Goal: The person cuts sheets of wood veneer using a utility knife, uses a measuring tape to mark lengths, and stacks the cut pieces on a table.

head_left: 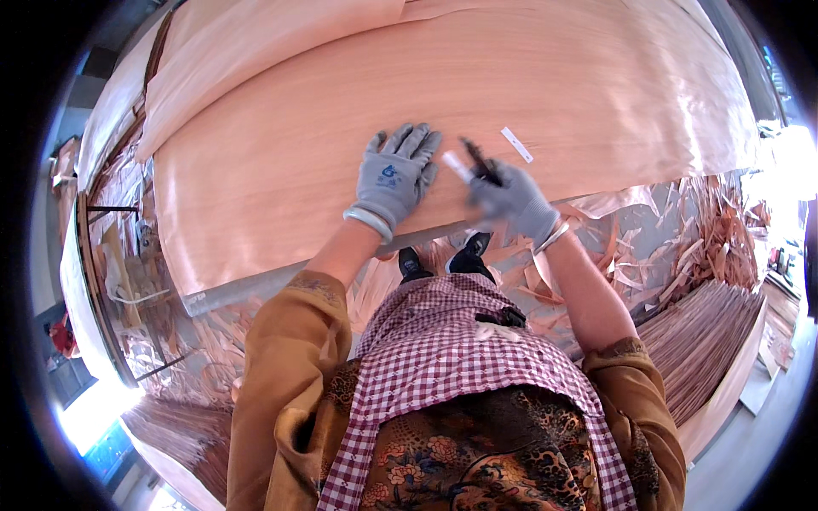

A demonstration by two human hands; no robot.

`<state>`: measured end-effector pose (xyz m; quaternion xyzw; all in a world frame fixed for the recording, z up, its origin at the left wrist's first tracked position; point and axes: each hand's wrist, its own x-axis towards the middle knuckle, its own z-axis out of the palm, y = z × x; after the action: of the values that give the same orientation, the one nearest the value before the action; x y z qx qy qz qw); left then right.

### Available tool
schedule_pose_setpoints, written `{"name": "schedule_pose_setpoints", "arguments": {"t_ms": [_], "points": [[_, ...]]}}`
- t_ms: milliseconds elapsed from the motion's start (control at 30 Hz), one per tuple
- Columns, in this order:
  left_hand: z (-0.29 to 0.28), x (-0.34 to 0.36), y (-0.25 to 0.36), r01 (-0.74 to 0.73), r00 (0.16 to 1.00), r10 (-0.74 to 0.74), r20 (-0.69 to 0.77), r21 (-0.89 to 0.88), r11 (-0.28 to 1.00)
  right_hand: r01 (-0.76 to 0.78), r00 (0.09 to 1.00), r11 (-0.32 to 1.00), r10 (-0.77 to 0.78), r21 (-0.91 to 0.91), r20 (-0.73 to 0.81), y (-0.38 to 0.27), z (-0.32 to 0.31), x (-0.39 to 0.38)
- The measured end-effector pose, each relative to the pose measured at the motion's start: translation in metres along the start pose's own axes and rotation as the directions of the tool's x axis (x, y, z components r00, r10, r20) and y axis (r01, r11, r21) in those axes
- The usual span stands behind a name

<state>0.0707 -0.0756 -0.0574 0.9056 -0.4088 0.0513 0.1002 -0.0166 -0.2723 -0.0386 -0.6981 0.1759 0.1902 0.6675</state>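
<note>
A wide pinkish wood veneer sheet (pixel 290 145) covers the work surface in front of me. My left hand (pixel 392 179), in a grey glove, lies open and flat on it, fingers pointing away from me. To its right, my right hand (pixel 511 200), also gloved and smeared by motion, grips a dark tool (pixel 477 157), too blurred to name exactly. A white strip (pixel 456 167) is beside the tool at my fingers; whether I hold it I cannot tell. A second short white strip (pixel 516 145) lies on the veneer farther right.
Another veneer layer (pixel 256 34) overlaps at the back. Torn veneer scraps (pixel 622 247) litter the floor around my feet. A veneer stack (pixel 699 341) stands at my lower right, another (pixel 170 434) at lower left. A metal frame (pixel 85 272) runs along the left side.
</note>
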Motion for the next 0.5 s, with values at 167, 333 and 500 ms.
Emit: {"name": "schedule_pose_setpoints", "arguments": {"t_ms": [167, 333, 500], "points": [[0.003, 0.005, 0.037, -0.17, 0.982, 0.153, -0.115, -0.155, 0.973, -0.01, 0.997, 0.985, -0.003, -0.17, -0.076, 0.016, -0.038, 0.008], [0.008, 0.001, 0.05, -0.166, 0.986, 0.165, -0.021, -0.174, 0.971, -0.076, 0.981, 0.981, 0.042, -0.178, -0.19, 0.012, -0.022, -0.011], [0.002, 0.006, 0.05, -0.166, 0.985, 0.171, 0.014, -0.167, 0.972, 0.177, 0.974, 0.844, -0.223, -0.506, -0.031, 0.015, -0.004, -0.039]]}}
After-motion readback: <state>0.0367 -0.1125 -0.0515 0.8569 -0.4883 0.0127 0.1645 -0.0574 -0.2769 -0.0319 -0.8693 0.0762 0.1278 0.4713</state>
